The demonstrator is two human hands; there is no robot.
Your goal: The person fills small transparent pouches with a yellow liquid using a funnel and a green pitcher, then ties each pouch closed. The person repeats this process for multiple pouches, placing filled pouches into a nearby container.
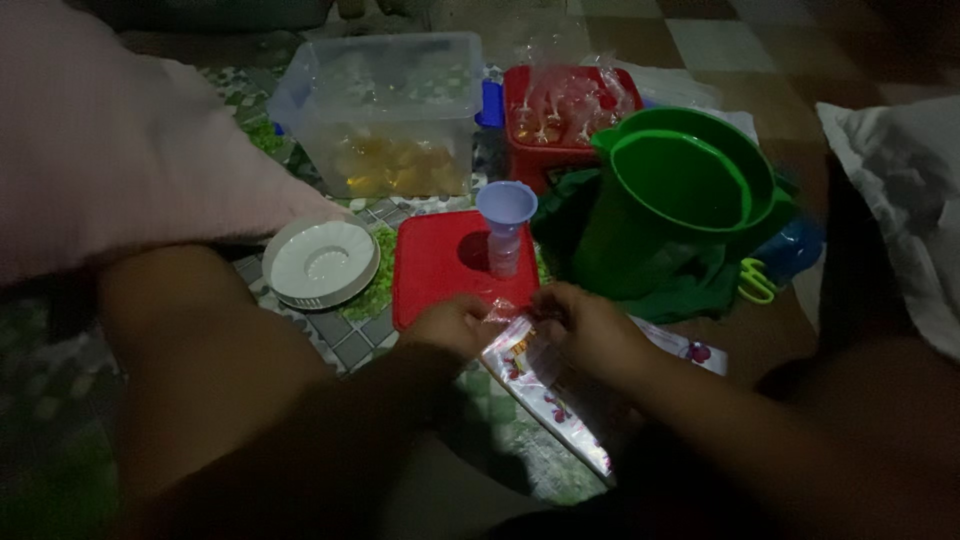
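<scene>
The head view looks down on a packet of thin plastic bags (545,385), clear with a red printed edge, lying on the patterned mat and running from between the hands back toward the person. The left hand (455,325) and right hand (590,330) are both closed in a pinch at its top end, fingertips together on the plastic. My guess is that one bag is being worked loose or rubbed open at its mouth; the next move would call for a light grip that parts only one layer.

Just beyond the hands lies a red lid (440,265) with a pale blue funnel (505,225) standing upright on it. Beyond the right hand stands a green pitcher (680,205); beyond the left, a white round dish (323,263). Farther off are a clear tub (385,115) holding something yellow and a red container (565,115).

The light is dim: the fingertips blur together, and whether a single bag is already free I cannot tell.
</scene>
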